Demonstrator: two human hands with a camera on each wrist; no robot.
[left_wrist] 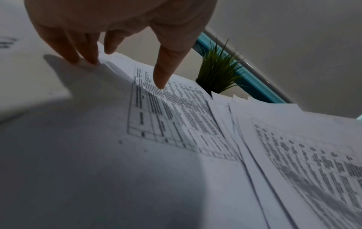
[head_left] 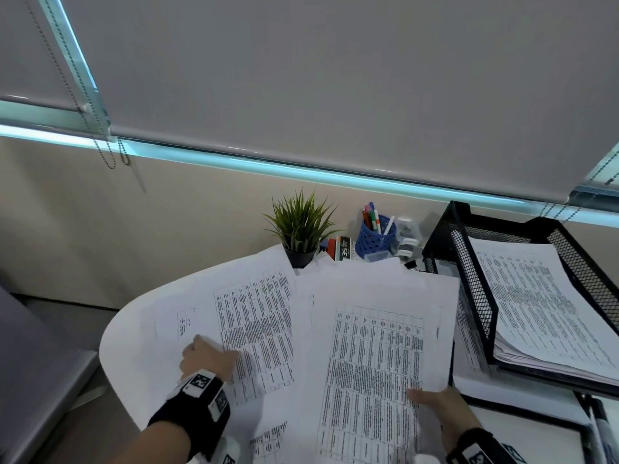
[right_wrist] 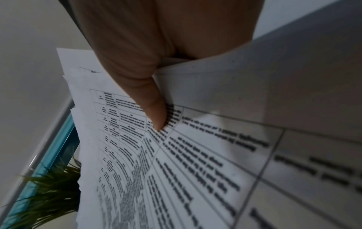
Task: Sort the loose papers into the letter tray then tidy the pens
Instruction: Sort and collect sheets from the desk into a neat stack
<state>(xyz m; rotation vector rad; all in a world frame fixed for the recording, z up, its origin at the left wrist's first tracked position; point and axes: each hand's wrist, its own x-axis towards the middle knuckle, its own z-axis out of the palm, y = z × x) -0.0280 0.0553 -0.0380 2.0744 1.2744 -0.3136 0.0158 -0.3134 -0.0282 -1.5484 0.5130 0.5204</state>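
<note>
Loose papers (head_left: pixel 254 329) lie fanned and overlapping across the round white worktop (head_left: pixel 134 346), no two edges squared. The right hand (head_left: pixel 435 406) pinches a sheaf (head_left: pixel 375 356) at its near right edge; the right wrist view shows the thumb (right_wrist: pixel 150 111) on the printed face and the sheets entering the crook of the hand, the fingers underneath being hidden. The left hand (head_left: pixel 204 360) rests on the left-hand sheets with fingers nearly straight, fingertips (left_wrist: pixel 86 59) touching paper, holding nothing. The black mesh letter tray (head_left: pixel 469 296) stands just to the right, with a stack of sheets (head_left: pixel 536 306) already in its top tier. The sheaf's far right corner sits close against the tray's mesh wall. Risks, as judged from here: gripped at one edge only, the sheaf could sag and shed its lower sheets, which are staggered and not aligned. Swinging it right, its corner could catch the mesh wall or frame and crumple. The papers' far edges reach the potted plant (head_left: pixel 299 229), and the blue pen cup (head_left: pixel 375 239) stands just behind them; dragging the pile could tip either. Sheets at the left could slip over the worktop's rim if the left hand pushes them outward. Pens not yet attended to.
</note>
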